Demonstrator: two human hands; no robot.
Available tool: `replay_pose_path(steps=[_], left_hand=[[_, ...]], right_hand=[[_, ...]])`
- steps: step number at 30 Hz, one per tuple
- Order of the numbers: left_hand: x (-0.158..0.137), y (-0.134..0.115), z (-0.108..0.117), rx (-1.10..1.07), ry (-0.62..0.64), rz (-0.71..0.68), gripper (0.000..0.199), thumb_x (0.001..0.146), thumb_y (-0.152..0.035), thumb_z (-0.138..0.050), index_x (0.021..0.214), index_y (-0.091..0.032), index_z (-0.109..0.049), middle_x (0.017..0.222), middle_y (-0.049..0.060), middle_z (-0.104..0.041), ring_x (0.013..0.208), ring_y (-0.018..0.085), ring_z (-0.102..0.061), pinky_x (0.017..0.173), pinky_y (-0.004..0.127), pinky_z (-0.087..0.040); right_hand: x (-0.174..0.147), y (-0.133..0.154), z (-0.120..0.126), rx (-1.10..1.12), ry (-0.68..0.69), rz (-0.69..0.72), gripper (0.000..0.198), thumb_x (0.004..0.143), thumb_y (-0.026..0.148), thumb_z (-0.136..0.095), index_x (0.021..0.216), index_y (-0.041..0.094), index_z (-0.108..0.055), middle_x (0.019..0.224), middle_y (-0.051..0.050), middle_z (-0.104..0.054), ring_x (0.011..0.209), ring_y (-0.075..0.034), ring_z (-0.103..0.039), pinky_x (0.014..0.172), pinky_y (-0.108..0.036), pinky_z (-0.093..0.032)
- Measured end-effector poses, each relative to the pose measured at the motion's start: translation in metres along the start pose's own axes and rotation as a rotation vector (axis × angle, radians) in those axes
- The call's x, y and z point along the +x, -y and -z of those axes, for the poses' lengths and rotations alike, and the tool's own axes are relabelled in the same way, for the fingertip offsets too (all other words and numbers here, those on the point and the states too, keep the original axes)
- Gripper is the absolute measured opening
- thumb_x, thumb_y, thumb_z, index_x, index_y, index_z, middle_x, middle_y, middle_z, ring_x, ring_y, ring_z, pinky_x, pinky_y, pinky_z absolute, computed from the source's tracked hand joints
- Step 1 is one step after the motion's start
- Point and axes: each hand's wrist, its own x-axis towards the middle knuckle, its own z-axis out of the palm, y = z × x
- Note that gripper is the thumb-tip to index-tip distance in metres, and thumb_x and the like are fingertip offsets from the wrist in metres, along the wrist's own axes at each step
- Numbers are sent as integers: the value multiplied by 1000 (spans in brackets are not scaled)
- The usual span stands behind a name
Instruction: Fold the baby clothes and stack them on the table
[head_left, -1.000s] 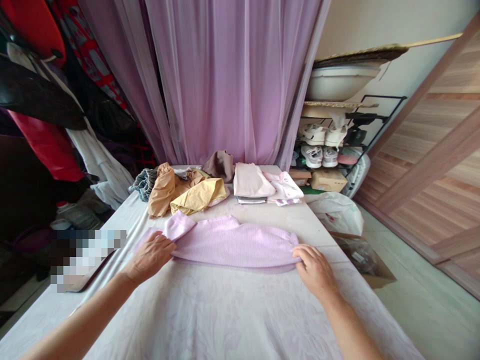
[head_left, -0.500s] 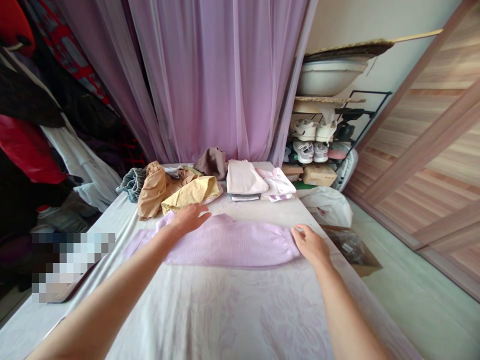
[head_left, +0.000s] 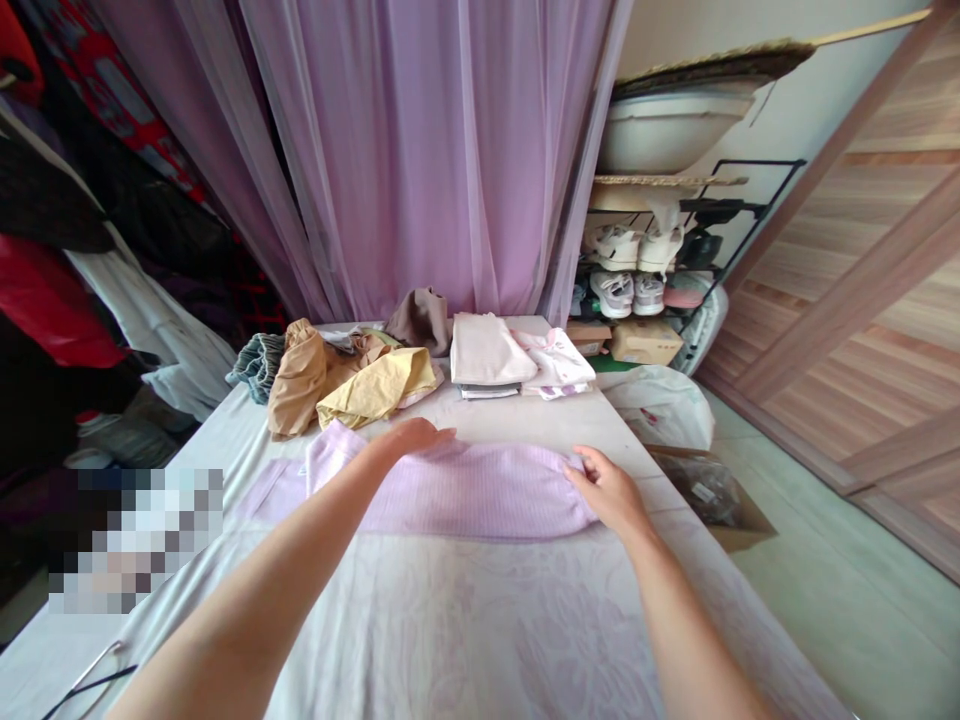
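A lilac ribbed garment lies flattened lengthwise across the bed, its gathered end toward the right. Whether it is a top or trousers I cannot tell. My left hand rests along its upper edge near the middle, fingers stretched out and holding nothing. At the gathered end, my right hand touches the upper corner, with thumb and fingers slightly apart around the fabric. Part of the garment's left side is hidden behind my left forearm.
Behind the garment sit a heap of crumpled clothes and a stack of folded clothes. Glasses lie at the bed's lower left. A shoe rack and an open cardboard box stand right of the bed.
My left hand has slid right along the garment's upper edge. My right hand has moved slightly left, onto the gathered end. The glasses have come into view at the lower left.
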Motion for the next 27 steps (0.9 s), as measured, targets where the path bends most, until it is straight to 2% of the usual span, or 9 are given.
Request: replay_pose_path(steps=[3,6,11,15,18,22,27], left_hand=[[-8,-10,-1,-86,46,101,43,89,-47,-50,93,-13,-75,69,10,-65,75,25,-63,72,34,-47],[-18,-18,1,-170,56,138,42,87,-46,-49,96,-15,-77,73,6,-68,69,19,-60,65,29,-45],[-22,-20,1,-250,12,203,44,85,-41,-50,111,-15,-74,80,4,-71,64,15,-58,59,26,-42],[-14,-16,2,-251,-27,215,38,85,-40,-51,103,-17,-77,77,2,-72,63,15,-59,57,25,-42],[-8,-16,3,-210,-75,210,36,88,-40,-50,102,-19,-77,79,1,-73,70,16,-63,62,24,-44],[-5,-19,1,-119,-132,210,32,90,-38,-52,103,-21,-76,96,5,-76,90,21,-66,76,27,-47],[-11,-25,-4,-31,-170,235,38,93,-44,-48,115,-22,-71,101,9,-75,96,25,-68,80,31,-48]], right_hand=[[-9,3,0,75,-58,94,50,75,47,-58,118,22,-66,83,-2,-70,74,-19,-63,72,-30,-47],[-14,6,1,164,-70,128,51,76,47,-57,120,22,-65,83,-2,-70,73,-17,-62,71,-29,-48],[-11,12,5,231,24,17,53,74,48,-59,117,19,-68,87,-4,-73,75,-18,-64,72,-29,-50],[-9,15,7,273,36,-66,50,70,46,-61,109,18,-72,94,-8,-75,83,-22,-67,76,-32,-52],[-9,12,5,290,4,-60,47,70,42,-60,108,18,-73,99,-9,-75,88,-23,-68,79,-32,-52],[-9,3,0,226,9,-75,44,72,38,-59,108,19,-73,97,-8,-76,90,-23,-68,83,-33,-52],[-10,-1,2,205,57,-65,57,79,47,-58,128,18,-63,106,-10,-74,100,-23,-68,88,-34,-51]])
